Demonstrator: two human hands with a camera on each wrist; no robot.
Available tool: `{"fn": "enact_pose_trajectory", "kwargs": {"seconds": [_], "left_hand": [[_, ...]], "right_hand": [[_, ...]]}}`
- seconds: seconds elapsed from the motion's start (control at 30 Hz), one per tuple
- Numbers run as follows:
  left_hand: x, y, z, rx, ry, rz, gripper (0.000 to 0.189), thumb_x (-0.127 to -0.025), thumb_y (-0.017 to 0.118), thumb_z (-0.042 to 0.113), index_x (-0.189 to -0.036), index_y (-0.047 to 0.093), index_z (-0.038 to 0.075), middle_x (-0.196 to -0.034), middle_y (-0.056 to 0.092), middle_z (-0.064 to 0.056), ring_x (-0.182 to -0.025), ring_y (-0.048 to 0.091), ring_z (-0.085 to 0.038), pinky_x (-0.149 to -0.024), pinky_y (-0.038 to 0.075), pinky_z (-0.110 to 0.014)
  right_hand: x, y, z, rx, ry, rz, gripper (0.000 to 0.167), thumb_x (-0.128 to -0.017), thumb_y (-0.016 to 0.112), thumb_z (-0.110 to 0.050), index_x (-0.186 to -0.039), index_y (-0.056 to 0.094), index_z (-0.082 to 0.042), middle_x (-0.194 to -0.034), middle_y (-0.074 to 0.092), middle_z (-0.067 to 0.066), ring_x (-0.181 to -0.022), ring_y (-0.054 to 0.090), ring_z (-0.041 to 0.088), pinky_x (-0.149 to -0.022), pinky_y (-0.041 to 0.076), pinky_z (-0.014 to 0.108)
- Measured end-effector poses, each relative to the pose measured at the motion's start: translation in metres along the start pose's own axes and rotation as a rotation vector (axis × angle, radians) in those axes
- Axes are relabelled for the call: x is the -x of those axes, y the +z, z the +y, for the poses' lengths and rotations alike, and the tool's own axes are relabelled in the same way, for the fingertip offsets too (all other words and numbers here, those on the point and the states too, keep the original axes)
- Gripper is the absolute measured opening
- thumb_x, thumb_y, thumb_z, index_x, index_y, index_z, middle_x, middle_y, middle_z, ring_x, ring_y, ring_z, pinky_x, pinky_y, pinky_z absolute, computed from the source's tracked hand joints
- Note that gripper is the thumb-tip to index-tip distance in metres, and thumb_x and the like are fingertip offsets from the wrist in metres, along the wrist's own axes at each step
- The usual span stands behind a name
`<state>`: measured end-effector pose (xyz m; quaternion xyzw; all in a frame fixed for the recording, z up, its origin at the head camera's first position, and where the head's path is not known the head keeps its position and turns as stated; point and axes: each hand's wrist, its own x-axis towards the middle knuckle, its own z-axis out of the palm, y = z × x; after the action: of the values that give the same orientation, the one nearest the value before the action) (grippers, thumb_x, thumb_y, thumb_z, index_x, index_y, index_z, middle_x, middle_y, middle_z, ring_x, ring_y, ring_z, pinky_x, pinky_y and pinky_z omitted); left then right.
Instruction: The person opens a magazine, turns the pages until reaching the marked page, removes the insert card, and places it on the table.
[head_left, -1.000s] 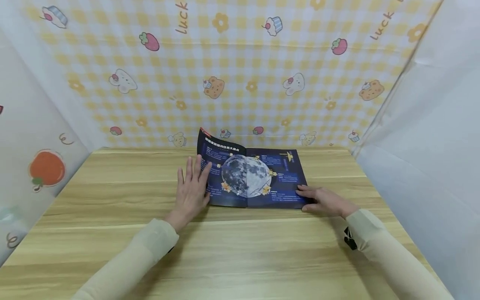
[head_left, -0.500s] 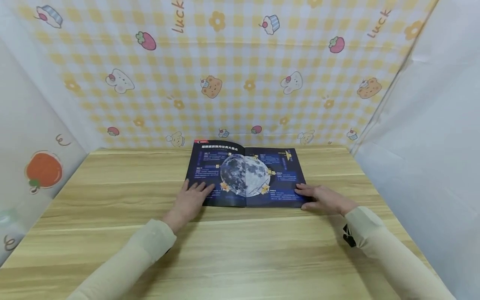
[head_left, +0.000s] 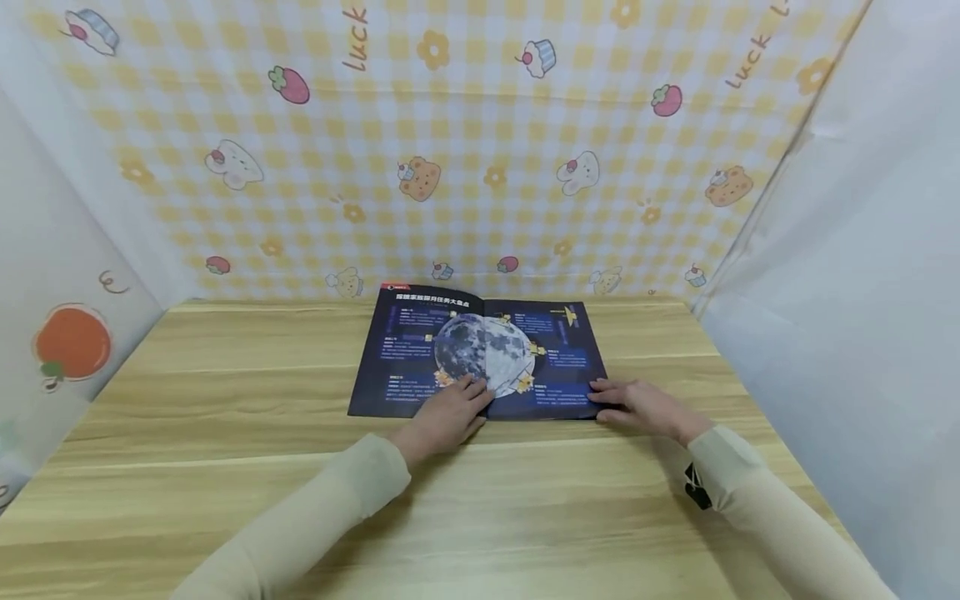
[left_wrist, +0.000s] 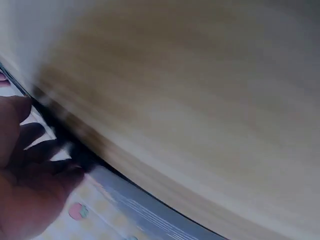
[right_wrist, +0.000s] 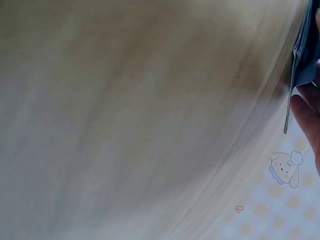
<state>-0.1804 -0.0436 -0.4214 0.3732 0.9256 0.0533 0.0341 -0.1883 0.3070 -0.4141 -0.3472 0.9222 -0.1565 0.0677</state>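
Note:
An open magazine (head_left: 397,392) lies on the wooden table, with dark blue pages and a large moon picture across the fold. My left hand (head_left: 448,415) rests on its lower middle, fingers reaching over the moon's lower part near the fold. In the left wrist view, the left hand (left_wrist: 35,170) shows loosely bent fingers at the magazine's edge. At the lower right corner, my right hand (head_left: 641,408) lies with extended fingers on the right page and the thumb by the bottom edge. The right wrist view shows only part of that hand (right_wrist: 307,117) beside the layered pages (right_wrist: 300,55).
The wooden table (head_left: 480,517) extends on all sides of the magazine. A yellow checked backdrop (head_left: 480,117) rises behind it. White walls stand at the left (head_left: 75,208) and right (head_left: 862,275). A small black object (head_left: 697,487) hangs under the right cuff.
The left page, raised at first, has come down flat. My left hand has moved from the left edge rightward to the fold. My right hand has stayed at the lower right corner.

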Motion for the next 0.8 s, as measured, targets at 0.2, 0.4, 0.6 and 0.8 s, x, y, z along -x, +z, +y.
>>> {"fn": "enact_pose_trajectory", "kwargs": {"seconds": [0.2,0.4,0.6,0.8], "left_hand": [[-0.005,-0.001,0.004,-0.002,-0.049,-0.045,0.047,-0.099,0.047,0.028,-0.141,0.042,0.009,-0.147,0.039,-0.014,-0.137,0.033,-0.035,-0.111,0.031,-0.043],[-0.007,-0.002,0.006,0.043,-0.068,-0.045,0.046,-0.099,0.048,0.028,-0.140,0.044,0.009,-0.146,0.040,-0.014,-0.136,0.034,-0.035,-0.109,0.034,-0.044],[-0.009,-0.001,0.008,0.065,-0.089,-0.026,0.044,-0.097,0.051,0.027,-0.137,0.048,0.010,-0.144,0.044,-0.013,-0.134,0.038,-0.034,-0.105,0.038,-0.046],[-0.010,0.000,0.007,0.069,-0.095,-0.025,0.043,-0.097,0.052,0.028,-0.137,0.049,0.010,-0.143,0.044,-0.012,-0.133,0.039,-0.033,-0.105,0.038,-0.045]], "right_hand": [[-0.002,0.000,-0.005,0.091,-0.078,0.113,0.018,-0.090,0.060,-0.007,-0.103,0.071,0.000,-0.112,0.065,0.024,-0.099,0.065,0.035,-0.081,0.054,0.040],[-0.004,0.000,-0.011,0.074,-0.039,0.141,0.011,-0.087,0.063,-0.005,-0.093,0.072,-0.002,-0.092,0.072,0.012,-0.084,0.070,0.023,-0.073,0.057,0.032],[-0.004,0.002,-0.005,-0.086,0.057,0.149,0.009,-0.090,0.062,-0.010,-0.088,0.071,-0.007,-0.080,0.070,-0.001,-0.065,0.060,0.005,-0.059,0.052,0.022],[-0.006,-0.006,-0.005,-0.229,0.146,0.153,0.014,-0.092,0.058,-0.007,-0.089,0.071,-0.004,-0.071,0.066,0.001,-0.052,0.043,-0.001,-0.049,0.041,0.019]]}}
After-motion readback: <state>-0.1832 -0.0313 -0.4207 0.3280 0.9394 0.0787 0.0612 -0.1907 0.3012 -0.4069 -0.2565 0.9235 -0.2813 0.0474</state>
